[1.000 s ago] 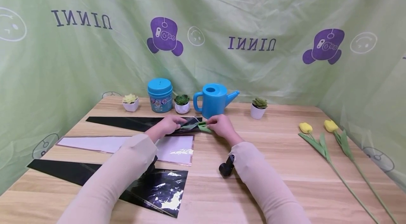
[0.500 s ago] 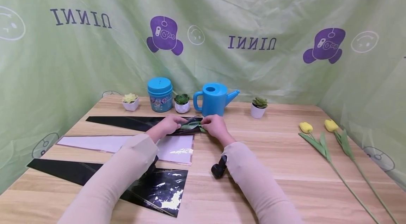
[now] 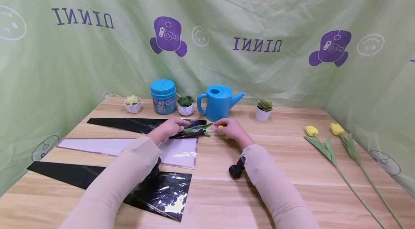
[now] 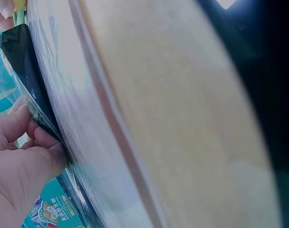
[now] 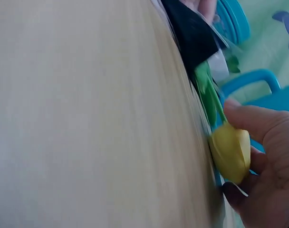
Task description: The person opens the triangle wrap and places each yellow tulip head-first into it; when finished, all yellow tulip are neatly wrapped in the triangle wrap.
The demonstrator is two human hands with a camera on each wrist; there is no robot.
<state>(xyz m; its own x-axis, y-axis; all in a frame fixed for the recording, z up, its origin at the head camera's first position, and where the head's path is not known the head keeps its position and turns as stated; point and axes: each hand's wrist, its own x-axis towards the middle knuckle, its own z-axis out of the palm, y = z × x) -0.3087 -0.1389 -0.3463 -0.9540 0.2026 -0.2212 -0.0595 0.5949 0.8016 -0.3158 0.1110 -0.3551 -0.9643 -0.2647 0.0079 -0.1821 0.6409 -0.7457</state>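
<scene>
A yellow artificial tulip (image 5: 230,152) is in my right hand (image 3: 232,130), which grips it at its yellow head. Its green leaves and stem (image 3: 197,128) run leftward into the mouth of the rearmost black wrapping sleeve (image 3: 124,124). The stem's lower part is hidden inside. My left hand (image 3: 166,130) pinches that sleeve near its wide end; in the left wrist view the thumb and fingers close on the black film (image 4: 24,61). A white sleeve (image 3: 176,151) and another black sleeve (image 3: 165,193) lie flat in front of it.
Two more yellow tulips (image 3: 311,131) lie at the right of the wooden table (image 3: 259,193). Along the back stand a blue canister (image 3: 163,97), a blue watering can (image 3: 218,103) and several small potted succulents (image 3: 264,110). A green printed curtain (image 3: 207,67) surrounds the table.
My right hand moved slightly left along the tulip, then back right to its yellow head, which now shows between the fingers. The left hand stays on the sleeve.
</scene>
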